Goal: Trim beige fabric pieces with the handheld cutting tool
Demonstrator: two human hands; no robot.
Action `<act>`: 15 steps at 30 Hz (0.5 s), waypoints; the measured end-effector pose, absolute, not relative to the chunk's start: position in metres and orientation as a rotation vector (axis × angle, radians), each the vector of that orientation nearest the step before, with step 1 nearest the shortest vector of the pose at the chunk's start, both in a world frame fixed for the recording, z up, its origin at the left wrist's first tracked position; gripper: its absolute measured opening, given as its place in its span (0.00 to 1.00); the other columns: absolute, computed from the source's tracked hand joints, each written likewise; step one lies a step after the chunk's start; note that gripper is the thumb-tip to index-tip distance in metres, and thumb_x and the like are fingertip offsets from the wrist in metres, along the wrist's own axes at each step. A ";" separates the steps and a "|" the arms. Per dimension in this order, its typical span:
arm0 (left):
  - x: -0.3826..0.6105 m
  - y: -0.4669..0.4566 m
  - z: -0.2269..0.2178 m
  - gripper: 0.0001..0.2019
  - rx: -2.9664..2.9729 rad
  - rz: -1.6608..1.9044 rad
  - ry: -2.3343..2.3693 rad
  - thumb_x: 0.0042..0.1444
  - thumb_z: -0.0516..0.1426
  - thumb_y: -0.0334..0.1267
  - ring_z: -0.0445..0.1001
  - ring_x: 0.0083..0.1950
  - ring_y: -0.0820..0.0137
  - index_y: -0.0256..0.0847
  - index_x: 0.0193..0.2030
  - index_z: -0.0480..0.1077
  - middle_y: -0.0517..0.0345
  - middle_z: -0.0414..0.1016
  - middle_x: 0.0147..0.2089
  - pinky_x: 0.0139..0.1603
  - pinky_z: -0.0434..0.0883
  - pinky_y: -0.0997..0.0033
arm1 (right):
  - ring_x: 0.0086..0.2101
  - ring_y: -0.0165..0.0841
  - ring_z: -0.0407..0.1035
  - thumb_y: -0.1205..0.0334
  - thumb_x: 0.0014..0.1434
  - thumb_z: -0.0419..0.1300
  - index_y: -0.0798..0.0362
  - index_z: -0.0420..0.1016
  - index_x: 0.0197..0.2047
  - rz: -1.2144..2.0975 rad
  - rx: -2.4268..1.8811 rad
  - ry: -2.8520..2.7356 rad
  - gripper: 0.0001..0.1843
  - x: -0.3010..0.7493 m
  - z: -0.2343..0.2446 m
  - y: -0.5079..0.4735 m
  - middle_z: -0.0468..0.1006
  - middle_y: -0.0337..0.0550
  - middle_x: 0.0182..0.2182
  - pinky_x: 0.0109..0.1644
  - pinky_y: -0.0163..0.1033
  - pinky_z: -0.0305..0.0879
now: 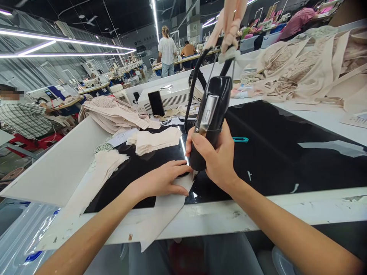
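Gripping the black handheld cutter (210, 114) in a closed right hand (215, 160), tip down on a beige fabric strip (166, 208) that the left hand (163, 181) pins flat-fingered against the glossy black tabletop (286, 152).

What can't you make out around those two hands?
All in the head view:
Tip of the black hand tool: mostly hidden between right hand and left hand.
The fabric strip: partly covered by the left hand.
What the tool hangs from: cut off by the top edge.
The teal object: too small to identify.
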State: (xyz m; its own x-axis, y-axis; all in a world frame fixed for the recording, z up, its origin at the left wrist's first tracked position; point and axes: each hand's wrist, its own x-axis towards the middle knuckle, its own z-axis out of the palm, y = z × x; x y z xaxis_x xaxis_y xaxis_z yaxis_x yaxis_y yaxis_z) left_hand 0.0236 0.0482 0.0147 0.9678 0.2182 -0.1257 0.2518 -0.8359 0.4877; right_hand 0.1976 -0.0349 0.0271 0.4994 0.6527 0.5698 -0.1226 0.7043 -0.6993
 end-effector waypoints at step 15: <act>0.032 0.038 0.027 0.28 2.677 -0.200 0.401 0.67 0.74 0.47 0.69 0.81 0.47 0.46 0.70 0.75 0.45 0.77 0.74 0.84 0.61 0.37 | 0.29 0.33 0.69 0.50 0.63 0.75 0.41 0.69 0.45 0.508 -0.742 -0.951 0.19 0.192 0.022 -0.043 0.75 0.32 0.32 0.31 0.42 0.73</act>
